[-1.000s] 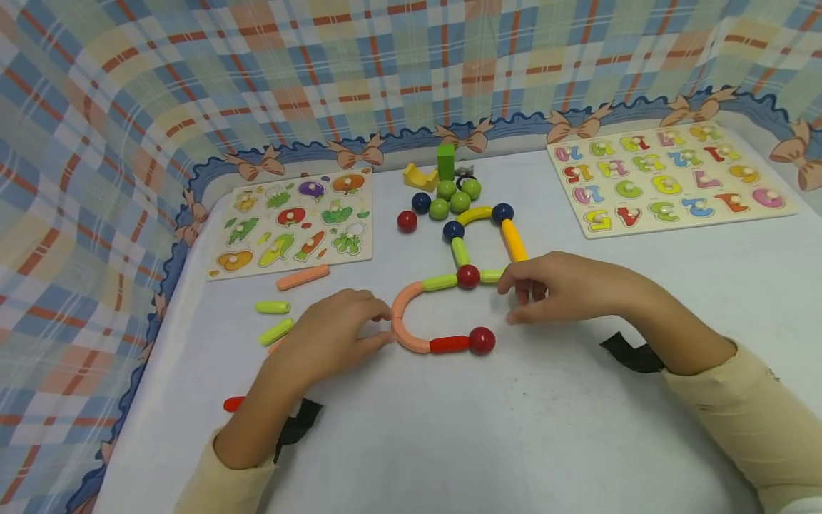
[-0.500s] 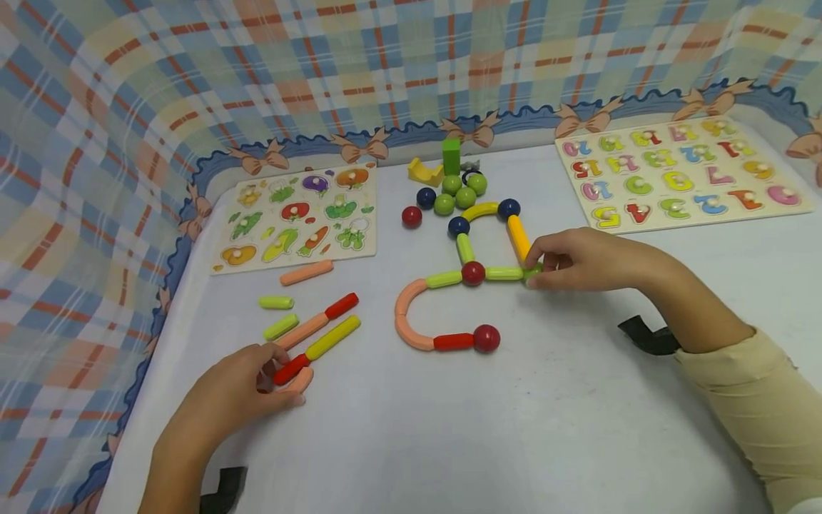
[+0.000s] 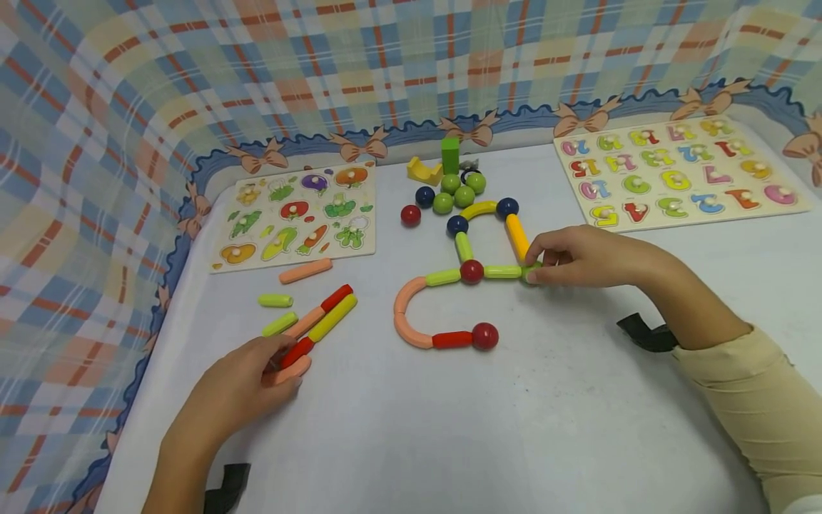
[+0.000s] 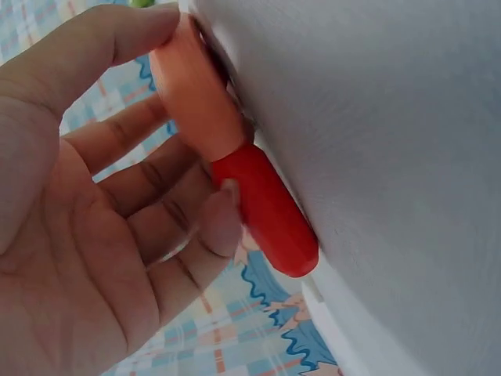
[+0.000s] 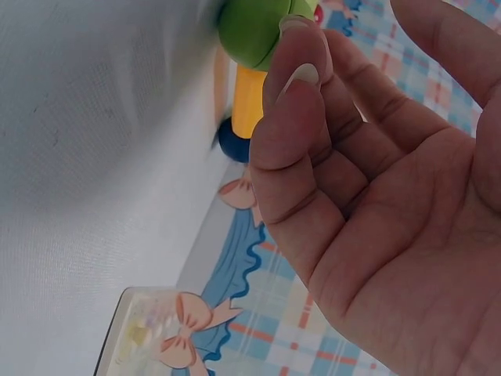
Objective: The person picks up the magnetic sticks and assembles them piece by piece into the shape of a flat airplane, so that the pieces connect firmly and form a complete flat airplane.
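Note:
My left hand [image 3: 240, 382] curls over a bunch of magnetic rods at the left. Its thumb presses the end of a short pink curved rod [image 4: 196, 94], with fingers on the far side. A red rod [image 4: 270, 215] meets that piece in the left wrist view, a fingertip against it. A yellow rod [image 3: 332, 318] extends from the red one, beside a pink straight rod tipped with a red rod [image 3: 337, 298]. My right hand [image 3: 578, 258] pinches a green ball [image 5: 254, 31] at the corner of the rod-and-ball figure, where an orange-yellow rod [image 3: 517, 239] and a lime rod [image 3: 503, 272] meet.
The figure continues through a red ball [image 3: 472, 271] and a pink curve [image 3: 406, 314] to another red ball [image 3: 485, 336]. Loose balls [image 3: 464, 196] and a green block [image 3: 450, 155] stand behind. A vegetable puzzle board [image 3: 295, 218] and a number board [image 3: 681, 175] lie near the curtain.
My left hand has gone from the pink curve down to the loose rods, nudging them slightly away lately. My right hand has moved up and right to the green ball.

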### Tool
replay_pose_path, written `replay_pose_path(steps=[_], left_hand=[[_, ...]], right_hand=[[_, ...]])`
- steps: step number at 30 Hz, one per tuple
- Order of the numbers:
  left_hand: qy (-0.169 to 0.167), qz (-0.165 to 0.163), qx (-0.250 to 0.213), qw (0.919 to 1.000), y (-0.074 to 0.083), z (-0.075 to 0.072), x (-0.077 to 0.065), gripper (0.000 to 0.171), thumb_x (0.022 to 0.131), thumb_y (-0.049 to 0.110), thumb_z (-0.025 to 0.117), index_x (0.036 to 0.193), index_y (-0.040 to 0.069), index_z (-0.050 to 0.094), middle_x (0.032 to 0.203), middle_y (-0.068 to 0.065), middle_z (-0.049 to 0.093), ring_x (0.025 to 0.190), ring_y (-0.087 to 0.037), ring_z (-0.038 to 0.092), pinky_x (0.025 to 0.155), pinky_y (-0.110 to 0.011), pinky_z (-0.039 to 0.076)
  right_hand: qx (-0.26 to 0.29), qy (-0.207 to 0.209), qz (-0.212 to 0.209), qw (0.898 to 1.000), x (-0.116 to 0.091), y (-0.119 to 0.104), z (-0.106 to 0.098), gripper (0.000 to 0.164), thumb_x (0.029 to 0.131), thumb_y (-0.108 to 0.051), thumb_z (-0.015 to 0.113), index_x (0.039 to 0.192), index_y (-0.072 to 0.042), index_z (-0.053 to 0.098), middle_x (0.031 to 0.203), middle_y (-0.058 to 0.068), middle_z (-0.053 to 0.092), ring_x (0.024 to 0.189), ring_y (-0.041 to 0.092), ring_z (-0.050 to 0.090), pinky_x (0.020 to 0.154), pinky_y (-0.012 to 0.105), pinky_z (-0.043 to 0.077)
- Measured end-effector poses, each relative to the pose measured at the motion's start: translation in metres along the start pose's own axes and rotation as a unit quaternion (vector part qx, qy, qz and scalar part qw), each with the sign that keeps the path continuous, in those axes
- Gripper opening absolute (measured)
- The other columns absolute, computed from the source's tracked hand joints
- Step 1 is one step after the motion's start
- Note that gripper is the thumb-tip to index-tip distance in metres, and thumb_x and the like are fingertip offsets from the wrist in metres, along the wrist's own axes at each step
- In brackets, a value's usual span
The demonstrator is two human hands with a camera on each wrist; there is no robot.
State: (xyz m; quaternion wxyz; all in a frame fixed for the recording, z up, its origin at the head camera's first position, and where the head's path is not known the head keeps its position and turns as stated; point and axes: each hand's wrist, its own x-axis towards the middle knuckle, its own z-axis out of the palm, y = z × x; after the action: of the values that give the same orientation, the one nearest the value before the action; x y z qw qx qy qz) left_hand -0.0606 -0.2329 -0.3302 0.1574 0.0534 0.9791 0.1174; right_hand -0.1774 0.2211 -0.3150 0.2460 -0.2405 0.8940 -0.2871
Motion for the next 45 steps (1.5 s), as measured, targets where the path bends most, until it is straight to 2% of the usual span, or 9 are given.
replay_pose_path(steps=[5, 11, 18, 25, 29, 36, 40, 43, 45], left_hand=[[0.012, 0.008, -0.007, 0.9999, 0.000, 0.000, 0.000, 0.063, 0.071, 0.044, 0.074, 0.121, 0.009, 0.056, 0.090, 0.001, 0.057, 0.075, -0.014, 0.051, 0.069, -0.035, 0.048], [0.009, -0.027, 0.031, 0.9991, 0.006, 0.001, 0.006, 0.067, 0.072, 0.062, 0.061, 0.113, 0.009, 0.059, 0.081, -0.001, 0.053, 0.072, -0.018, 0.047, 0.063, -0.034, 0.045], [0.019, -0.026, 0.069, 0.9971, 0.019, 0.002, 0.014, 0.047, 0.074, 0.048, 0.068, 0.096, 0.009, 0.057, 0.064, -0.002, 0.045, 0.058, -0.017, 0.043, 0.049, -0.029, 0.035], [0.039, 0.006, 0.089, 0.9952, 0.027, 0.002, 0.019, 0.049, 0.078, 0.039, 0.068, 0.117, 0.010, 0.059, 0.061, 0.000, 0.046, 0.057, -0.018, 0.043, 0.049, -0.029, 0.034], [0.029, 0.004, 0.090, 0.9955, 0.032, 0.001, 0.020, 0.052, 0.081, 0.035, 0.064, 0.127, 0.012, 0.052, 0.059, -0.001, 0.044, 0.055, -0.018, 0.042, 0.049, -0.029, 0.033], [0.048, 0.000, 0.080, 0.9957, 0.037, 0.003, 0.022, 0.044, 0.084, 0.030, 0.058, 0.125, 0.016, 0.054, 0.053, -0.003, 0.040, 0.046, -0.018, 0.039, 0.044, -0.028, 0.030], [0.088, 0.035, 0.047, 0.9944, 0.047, 0.003, 0.023, 0.034, 0.084, 0.029, 0.059, 0.116, 0.016, 0.059, 0.063, 0.002, 0.050, 0.054, -0.016, 0.043, 0.047, -0.027, 0.035], [0.104, 0.099, -0.007, 0.9896, 0.066, 0.004, 0.023, 0.030, 0.083, 0.030, 0.064, 0.111, 0.020, 0.062, 0.078, 0.007, 0.056, 0.065, -0.012, 0.046, 0.053, -0.026, 0.039], [0.086, 0.146, -0.047, 0.9844, 0.084, 0.007, 0.024, 0.034, 0.082, 0.034, 0.065, 0.114, 0.025, 0.061, 0.087, 0.012, 0.056, 0.071, -0.008, 0.047, 0.056, -0.024, 0.041]], right_hand=[[0.001, -0.004, 0.000, 1.000, 0.001, 0.000, 0.000, 0.032, 0.082, -0.043, 0.063, 0.102, -0.018, 0.062, 0.076, 0.003, 0.055, 0.068, 0.020, 0.050, 0.057, 0.031, 0.040], [-0.004, -0.004, 0.004, 1.000, 0.002, 0.001, 0.001, 0.031, 0.082, -0.042, 0.063, 0.103, -0.019, 0.062, 0.075, 0.003, 0.055, 0.068, 0.021, 0.050, 0.057, 0.031, 0.040], [0.003, -0.003, 0.000, 1.000, 0.002, 0.001, 0.001, 0.031, 0.082, -0.042, 0.063, 0.103, -0.019, 0.062, 0.074, 0.003, 0.054, 0.067, 0.020, 0.050, 0.056, 0.030, 0.040], [0.006, -0.001, 0.004, 1.000, 0.002, 0.002, 0.002, 0.031, 0.082, -0.042, 0.063, 0.104, -0.019, 0.061, 0.076, 0.003, 0.055, 0.068, 0.020, 0.050, 0.057, 0.031, 0.041], [0.003, -0.001, 0.007, 1.000, 0.001, 0.003, 0.002, 0.030, 0.082, -0.041, 0.063, 0.103, -0.019, 0.061, 0.076, 0.003, 0.056, 0.068, 0.020, 0.050, 0.058, 0.031, 0.041], [-0.003, 0.000, -0.003, 1.000, 0.000, -0.001, 0.000, 0.031, 0.083, -0.041, 0.062, 0.104, -0.019, 0.062, 0.076, 0.003, 0.055, 0.067, 0.019, 0.049, 0.057, 0.031, 0.040], [-0.003, -0.003, -0.002, 1.000, 0.000, -0.001, 0.000, 0.030, 0.083, -0.040, 0.062, 0.105, -0.019, 0.061, 0.077, 0.003, 0.055, 0.068, 0.019, 0.049, 0.058, 0.032, 0.040], [-0.003, -0.004, -0.001, 1.000, -0.001, 0.000, 0.000, 0.031, 0.083, -0.040, 0.062, 0.105, -0.019, 0.061, 0.077, 0.003, 0.055, 0.069, 0.019, 0.049, 0.058, 0.032, 0.040], [-0.003, -0.004, 0.000, 1.000, -0.001, 0.001, 0.000, 0.031, 0.083, -0.041, 0.062, 0.105, -0.019, 0.061, 0.077, 0.003, 0.055, 0.069, 0.019, 0.049, 0.058, 0.031, 0.040]])
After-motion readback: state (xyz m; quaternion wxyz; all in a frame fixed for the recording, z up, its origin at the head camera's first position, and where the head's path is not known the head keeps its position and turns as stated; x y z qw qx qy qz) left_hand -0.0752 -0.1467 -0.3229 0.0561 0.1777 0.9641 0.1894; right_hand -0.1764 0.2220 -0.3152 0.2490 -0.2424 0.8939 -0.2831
